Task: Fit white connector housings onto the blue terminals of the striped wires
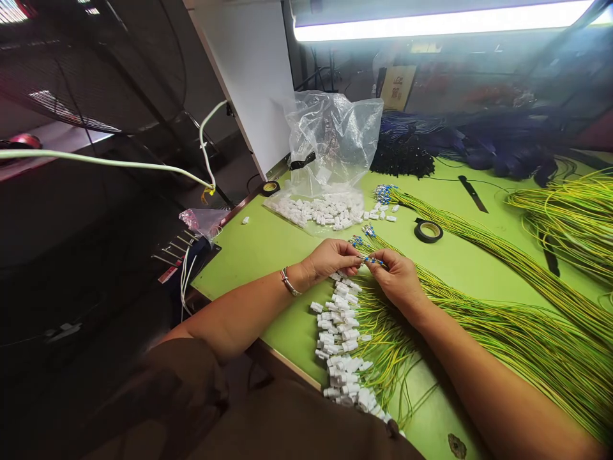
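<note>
Yellow-green thin wires with blue sleeved ends [371, 259] lay at the middle of the frame, pinched between both hands just above the lime-green tabletop [268, 249]. At the lower middle, nearest the body, a row of small white plastic connector housings [342, 345] sat already fitted on wire tails, fanned out under the wrists. The left hand [330, 257], with a silver bracelet [288, 281] at its wrist, had thumb and forefinger closed narrowly on the blue tips. The right hand [397, 278] met it from the other side, fingertips closed on the same tips, the other fingers curled in.

The wires looked light, limp and springy, likely to tangle with their neighbours, so a grip just behind the blue sleeve, where the strand is stiffest, seemed the surest. The sleeves themselves looked small and smooth, easy to let slip.

Further up, right of centre, lay a black roll of tape [428, 230] beside a long straight bundle of yellow-green wire [479, 239]. Left of it loose white housings [325, 211] spilled from a crumpled clear plastic bag [335, 137]. A flat black blade-like tool [472, 193] lay beyond, and a looped coil of the same wire [569, 217] filled the right edge. Dark blue wire heaps [502, 147] and a bright tube lamp [440, 25] closed the top of the frame
</note>
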A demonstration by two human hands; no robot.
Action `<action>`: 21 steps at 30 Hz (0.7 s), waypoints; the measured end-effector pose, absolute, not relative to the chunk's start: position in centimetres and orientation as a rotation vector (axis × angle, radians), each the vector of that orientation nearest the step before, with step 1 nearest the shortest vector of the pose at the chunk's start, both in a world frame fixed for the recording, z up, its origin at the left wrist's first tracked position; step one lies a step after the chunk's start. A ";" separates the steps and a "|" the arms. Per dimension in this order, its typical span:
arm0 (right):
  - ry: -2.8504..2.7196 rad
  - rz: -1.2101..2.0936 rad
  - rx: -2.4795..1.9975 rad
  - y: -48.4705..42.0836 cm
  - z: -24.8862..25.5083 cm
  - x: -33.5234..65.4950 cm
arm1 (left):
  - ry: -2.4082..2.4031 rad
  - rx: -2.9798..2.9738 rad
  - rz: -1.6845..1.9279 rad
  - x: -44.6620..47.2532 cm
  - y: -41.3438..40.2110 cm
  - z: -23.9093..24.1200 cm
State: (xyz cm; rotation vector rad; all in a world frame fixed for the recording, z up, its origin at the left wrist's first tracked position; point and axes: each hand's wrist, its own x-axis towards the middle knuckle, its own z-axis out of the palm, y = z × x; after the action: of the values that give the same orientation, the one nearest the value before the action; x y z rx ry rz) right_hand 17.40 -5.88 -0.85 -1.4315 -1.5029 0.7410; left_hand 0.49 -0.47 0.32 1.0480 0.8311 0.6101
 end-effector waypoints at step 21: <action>-1.488 0.810 -1.459 -5.8 -0.5 17.6 | 0.815 1.045 0.628 0.3 -0.2 0.2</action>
State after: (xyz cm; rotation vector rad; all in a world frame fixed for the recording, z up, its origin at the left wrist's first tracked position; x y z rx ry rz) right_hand 17.62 -5.83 -0.45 -1.4592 -1.4881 0.8100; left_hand 0.35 -0.23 0.21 1.0448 0.8149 0.6276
